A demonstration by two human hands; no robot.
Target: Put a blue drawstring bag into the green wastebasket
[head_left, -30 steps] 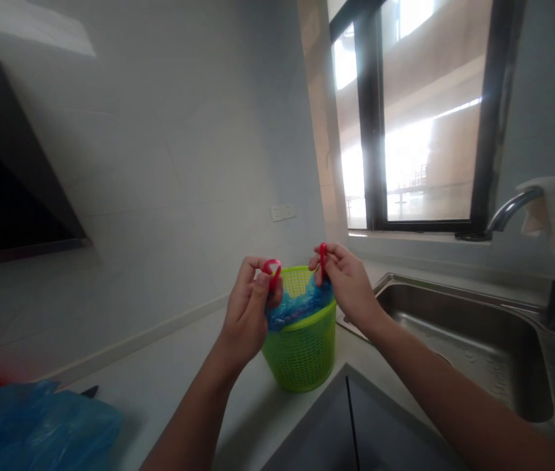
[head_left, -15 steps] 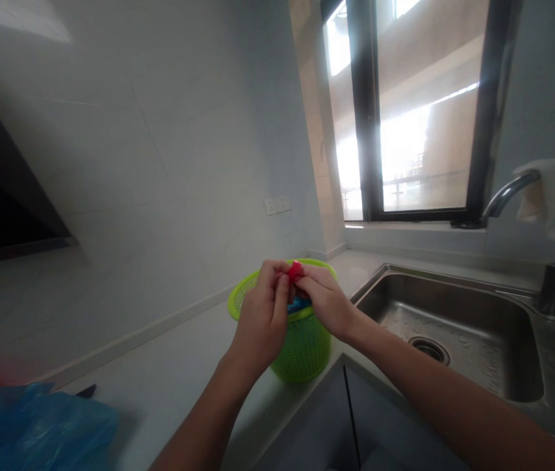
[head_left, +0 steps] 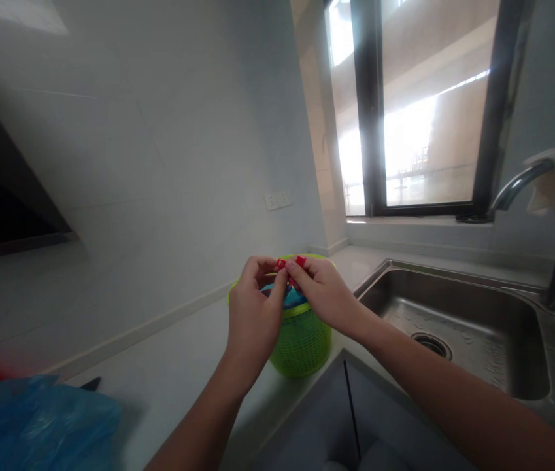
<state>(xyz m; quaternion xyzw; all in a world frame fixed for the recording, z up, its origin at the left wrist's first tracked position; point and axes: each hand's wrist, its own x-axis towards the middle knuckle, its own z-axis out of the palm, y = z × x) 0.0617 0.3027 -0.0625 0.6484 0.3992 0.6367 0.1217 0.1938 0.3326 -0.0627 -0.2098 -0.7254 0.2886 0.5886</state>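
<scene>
Both hands meet over the green basket (head_left: 301,340), which stands on the table near its front edge, just left of the sink (head_left: 454,320). The left hand (head_left: 253,313) and the right hand (head_left: 323,292) are pressed close, fingertips pinching the red drawstrings (head_left: 291,264) of the blue bag (head_left: 291,297) (it lines the basket). Another blue bag (head_left: 36,425) lies at the table's left edge.

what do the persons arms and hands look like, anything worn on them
Both forearms are bare to the frame's edge: no sleeves, gloves, watch or bracelets show. The left hand and right hand carry no visible rings. Fingers are slim with short nails.
</scene>
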